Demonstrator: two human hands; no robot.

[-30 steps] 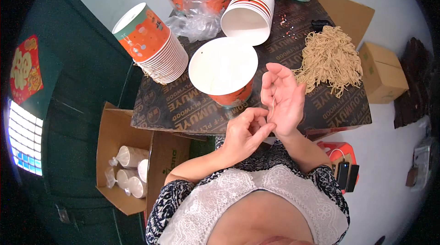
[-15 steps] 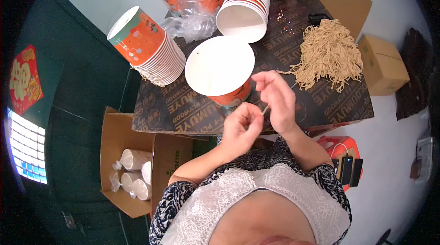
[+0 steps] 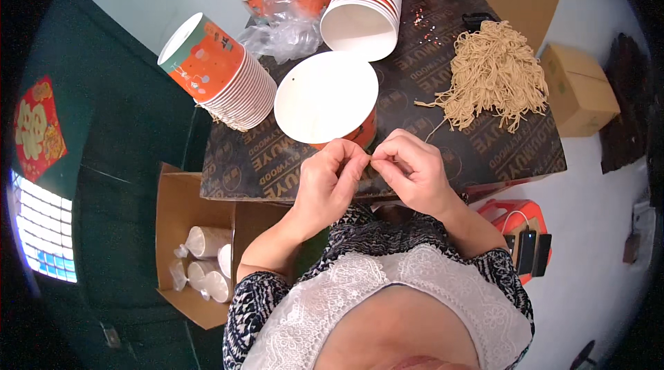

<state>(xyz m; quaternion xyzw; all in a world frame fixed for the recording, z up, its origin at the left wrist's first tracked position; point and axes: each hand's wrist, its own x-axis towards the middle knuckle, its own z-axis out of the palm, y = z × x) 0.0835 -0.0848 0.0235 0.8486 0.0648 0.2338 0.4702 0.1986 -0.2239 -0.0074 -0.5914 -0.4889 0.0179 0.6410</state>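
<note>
One dark speck (image 3: 293, 79) shows inside the white-lined paper tub (image 3: 328, 99).

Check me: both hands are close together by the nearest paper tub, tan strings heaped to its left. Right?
Not left: the head view shows the tan strings heaped right of the nearest paper tub. Left hand and right hand are indeed close together by it.

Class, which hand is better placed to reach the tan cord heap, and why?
Probably the right hand: it is nearer the tan cord heap; the left hand is farther left.
</note>
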